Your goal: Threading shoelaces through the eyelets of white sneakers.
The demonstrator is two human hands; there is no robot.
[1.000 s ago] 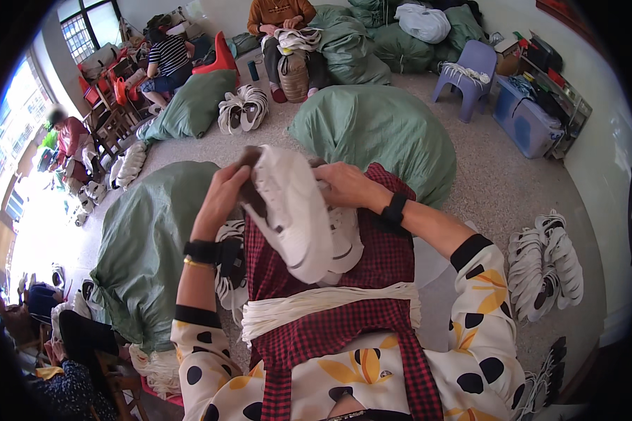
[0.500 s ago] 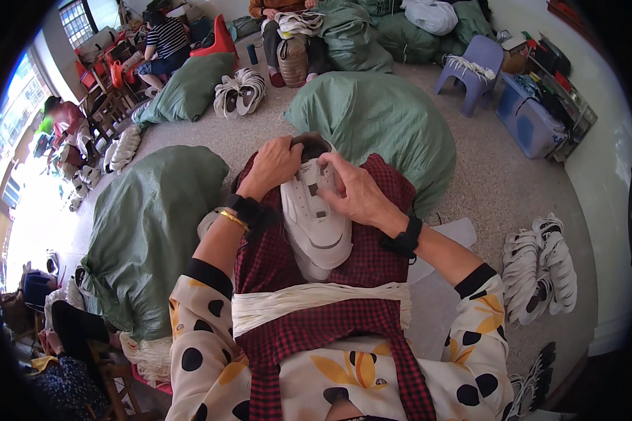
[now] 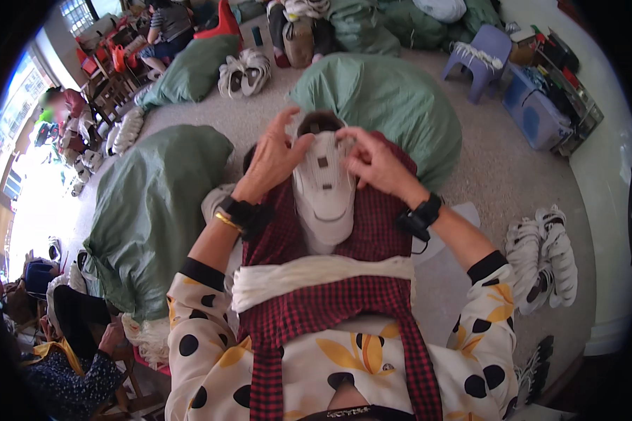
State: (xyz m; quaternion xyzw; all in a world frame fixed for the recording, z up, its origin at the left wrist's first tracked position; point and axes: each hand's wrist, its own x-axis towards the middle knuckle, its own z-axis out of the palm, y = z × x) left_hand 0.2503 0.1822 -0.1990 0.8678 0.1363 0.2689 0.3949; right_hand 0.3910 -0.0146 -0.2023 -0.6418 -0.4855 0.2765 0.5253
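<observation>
A white sneaker [image 3: 324,189] rests on my lap over a red-and-black checked apron [image 3: 274,224], its toe toward me and its dark-lined opening away from me. No lace shows across its tongue. My left hand [image 3: 274,154] is open at the shoe's left side, fingers spread and thumb by the eyelet edge. On the other side, my right hand [image 3: 380,167] has its fingers bent and apart, with the index finger near the upper eyelets; nothing shows in it. Across my waist lies a bundle of white laces [image 3: 323,278].
Large green sacks [image 3: 154,210] stand left and ahead [image 3: 393,105]. Stacked white shoes [image 3: 541,259] lie at right. A purple chair [image 3: 479,59] holds laces, near a blue plastic bin [image 3: 537,109]. Other people sit at left and ahead; one person's hand [image 3: 111,337] shows at lower left.
Both hands have loosened from the shoe's upper edges, and the left fingers have spread. The whole view has shifted a little. The shoe is still on my lap.
</observation>
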